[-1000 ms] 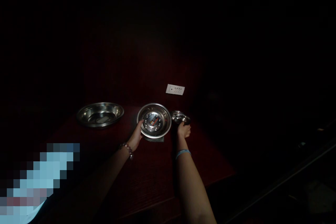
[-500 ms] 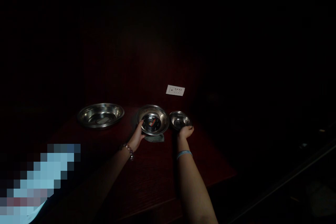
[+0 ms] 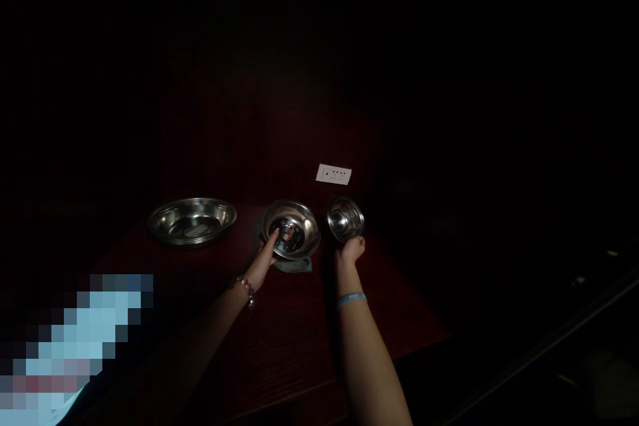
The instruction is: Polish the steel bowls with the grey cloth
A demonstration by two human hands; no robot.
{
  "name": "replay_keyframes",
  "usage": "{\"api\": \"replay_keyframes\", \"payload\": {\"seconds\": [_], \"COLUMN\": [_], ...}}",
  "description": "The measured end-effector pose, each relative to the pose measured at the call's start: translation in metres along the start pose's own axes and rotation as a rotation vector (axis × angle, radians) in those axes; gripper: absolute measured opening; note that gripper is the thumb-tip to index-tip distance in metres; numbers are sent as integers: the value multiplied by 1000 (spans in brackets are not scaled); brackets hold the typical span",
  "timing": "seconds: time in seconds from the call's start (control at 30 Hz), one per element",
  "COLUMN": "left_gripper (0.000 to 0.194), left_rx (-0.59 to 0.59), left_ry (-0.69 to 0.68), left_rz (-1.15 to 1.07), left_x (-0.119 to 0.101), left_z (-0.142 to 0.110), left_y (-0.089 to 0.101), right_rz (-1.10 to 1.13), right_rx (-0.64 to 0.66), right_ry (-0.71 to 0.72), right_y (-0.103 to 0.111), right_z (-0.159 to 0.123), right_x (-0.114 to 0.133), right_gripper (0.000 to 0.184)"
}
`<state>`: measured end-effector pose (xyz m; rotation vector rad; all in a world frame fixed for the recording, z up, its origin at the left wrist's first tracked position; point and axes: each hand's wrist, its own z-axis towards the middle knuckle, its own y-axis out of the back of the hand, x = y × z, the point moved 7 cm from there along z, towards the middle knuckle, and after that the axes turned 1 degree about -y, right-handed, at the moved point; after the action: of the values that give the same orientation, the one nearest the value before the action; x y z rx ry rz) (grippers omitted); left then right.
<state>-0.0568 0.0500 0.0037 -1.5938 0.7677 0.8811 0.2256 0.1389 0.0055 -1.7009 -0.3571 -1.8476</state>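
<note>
A shiny metal bowl (image 3: 305,226) with a red-and-white label inside is gripped at its near left rim by my left hand (image 3: 260,262), thumb over the inner side. Under that bowl a grey-green cloth (image 3: 294,266) shows at the near edge. To the right, my right hand (image 3: 352,250) holds a smaller metal bowl (image 3: 344,219) by its near right rim; this bowl is tilted, its inside facing left and toward me. The fingers under both bowls are partly hidden. A wide, shallow metal basin (image 3: 192,221) sits apart at the left.
Everything stands on a dark red wooden table (image 3: 284,339), whose front edge runs below my forearms. A white socket plate (image 3: 333,174) is on the dark panel behind. A pixelated pale blue patch (image 3: 84,333) covers the lower left. The surroundings are very dark.
The smaller bowl has been tipped up in my right hand, from nearly level to leaning left. The labelled bowl has tilted slightly, and my left thumb reaches further inside it.
</note>
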Motion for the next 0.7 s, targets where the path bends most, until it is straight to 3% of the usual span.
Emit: {"api": "replay_keyframes", "payload": {"seconds": [0.2,0.33,0.7], "left_gripper": [70,80,85], "left_rx": [-12,47,47], "left_ry": [-17,-16,-27], "left_rz": [-22,-31,-29], "left_x": [0,3,-1], "left_z": [2,6,1], "left_y": [1,1,-4], "right_rz": [58,99,9], "right_rx": [153,257,429], "right_ry": [113,161,253], "right_y": [-14,-23,-36], "right_z": [-19,-39,-69], "right_x": [23,37,45], "right_gripper": [46,41,39]}}
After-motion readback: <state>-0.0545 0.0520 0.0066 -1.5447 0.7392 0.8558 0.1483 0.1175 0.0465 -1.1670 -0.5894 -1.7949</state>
